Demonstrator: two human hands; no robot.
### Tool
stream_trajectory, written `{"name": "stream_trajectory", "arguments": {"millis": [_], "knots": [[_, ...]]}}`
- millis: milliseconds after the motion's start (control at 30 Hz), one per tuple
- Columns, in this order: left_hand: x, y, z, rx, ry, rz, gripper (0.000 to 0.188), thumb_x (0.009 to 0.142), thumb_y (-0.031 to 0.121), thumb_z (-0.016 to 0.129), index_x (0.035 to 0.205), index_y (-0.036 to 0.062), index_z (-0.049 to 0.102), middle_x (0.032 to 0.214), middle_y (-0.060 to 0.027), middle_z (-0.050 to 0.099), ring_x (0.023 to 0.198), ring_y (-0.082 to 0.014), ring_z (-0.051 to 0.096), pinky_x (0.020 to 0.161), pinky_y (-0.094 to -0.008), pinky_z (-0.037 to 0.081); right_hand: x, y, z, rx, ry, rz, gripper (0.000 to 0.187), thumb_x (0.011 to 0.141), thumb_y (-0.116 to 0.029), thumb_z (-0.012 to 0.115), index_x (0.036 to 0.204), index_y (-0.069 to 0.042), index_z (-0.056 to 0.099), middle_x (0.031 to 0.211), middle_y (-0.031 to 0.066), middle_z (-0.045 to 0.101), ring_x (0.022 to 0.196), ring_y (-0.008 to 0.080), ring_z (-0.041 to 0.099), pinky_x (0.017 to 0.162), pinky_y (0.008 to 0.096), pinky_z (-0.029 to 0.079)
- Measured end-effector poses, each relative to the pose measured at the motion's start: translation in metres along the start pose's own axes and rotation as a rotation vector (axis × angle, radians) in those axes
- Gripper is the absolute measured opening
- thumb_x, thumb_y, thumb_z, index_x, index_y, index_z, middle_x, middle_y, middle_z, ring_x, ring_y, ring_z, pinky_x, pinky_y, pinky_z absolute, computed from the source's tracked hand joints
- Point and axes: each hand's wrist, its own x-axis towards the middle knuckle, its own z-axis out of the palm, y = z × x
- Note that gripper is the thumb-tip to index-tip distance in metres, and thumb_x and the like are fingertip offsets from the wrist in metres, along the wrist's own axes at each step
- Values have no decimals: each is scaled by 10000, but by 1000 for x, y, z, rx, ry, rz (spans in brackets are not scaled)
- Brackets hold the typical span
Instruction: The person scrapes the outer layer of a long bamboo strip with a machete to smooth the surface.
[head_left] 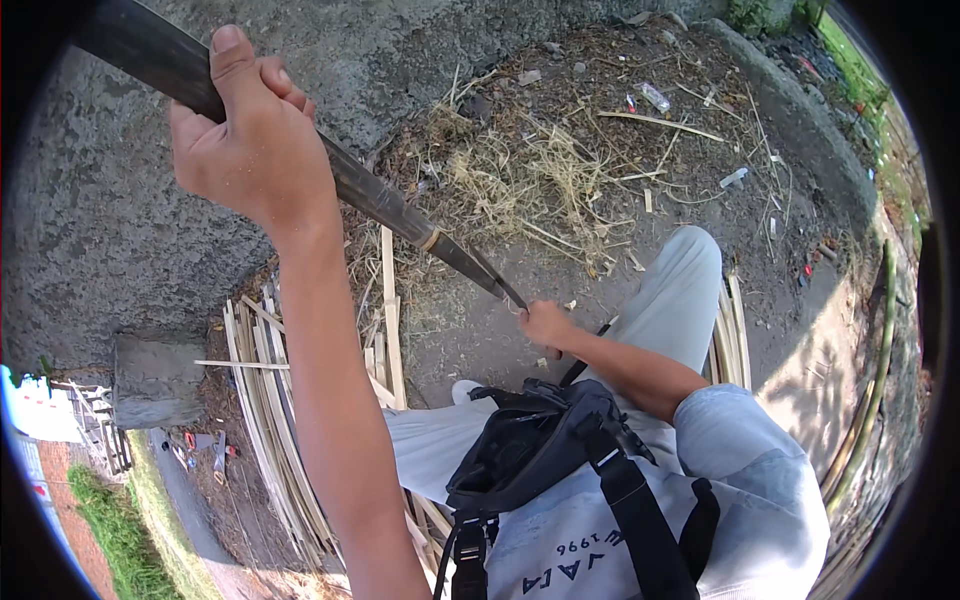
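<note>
My left hand is raised at the upper left, its fingers closed round a long dark bamboo pole. The pole slants down to the right and has a pale ring at one joint. Toward its lower end it narrows and looks split into two strips. There my right hand is closed at the tip, low in front of my body. A thin black object shows beside my right wrist; its kind I cannot make out.
Long pale bamboo strips lie in a bundle at my left. A heap of straw-like shavings covers the ground ahead, with plastic litter beyond. A rough grey concrete wall stands left. Green poles lie far right. A black bag hangs at my waist.
</note>
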Motion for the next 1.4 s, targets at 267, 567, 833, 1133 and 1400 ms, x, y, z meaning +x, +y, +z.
{"name": "stream_trajectory", "arguments": {"millis": [267, 567, 833, 1133, 1400], "knots": [[-2, 2, 9, 97, 22, -21, 269, 923, 215, 606, 819, 15, 460, 554, -57, 518, 417, -87, 449, 374, -219, 337, 11, -1, -7, 298, -87, 278, 419, 887, -307, 504, 768, 68, 649, 586, 208, 617, 563, 320, 661, 583, 419, 527], [20, -3, -2, 426, 290, -217, 352, 972, 313, 444, 1022, -35, 457, 870, -83, 485, 802, -166, 492, 706, -342, 406, -4, -7, -33, 329, -101, 333, 421, 877, -303, 540, 771, 90, 648, 590, 198, 623, 555, 317, 658, 600, 417, 528], [16, 6, -38, 265, -46, -213, 287, 938, 300, 584, 979, 35, 482, 760, -45, 493, 685, -151, 524, 673, -320, 471, -19, -66, -112, 284, 81, 146, 418, 914, -336, 495, 851, 39, 671, 603, 218, 600, 602, 353, 640, 653, 448, 497], [3, 2, -14, -15, -195, -158, 300, 912, 290, 628, 853, 28, 494, 568, -31, 478, 415, -108, 448, 393, -237, 390, -50, -218, -227, 409, 165, -327, 443, 981, -278, 407, 716, 23, 597, 463, 128, 456, 433, 242, 502, 480, 405, 397], [-5, -4, -6, 68, 14, -17, 334, 912, 325, 625, 820, 30, 499, 539, -17, 460, 414, -58, 405, 371, -208, 307, -28, -183, -162, 311, 151, -224, 439, 969, -223, 419, 681, 70, 573, 490, 213, 490, 442, 374, 524, 506, 467, 437]]}}
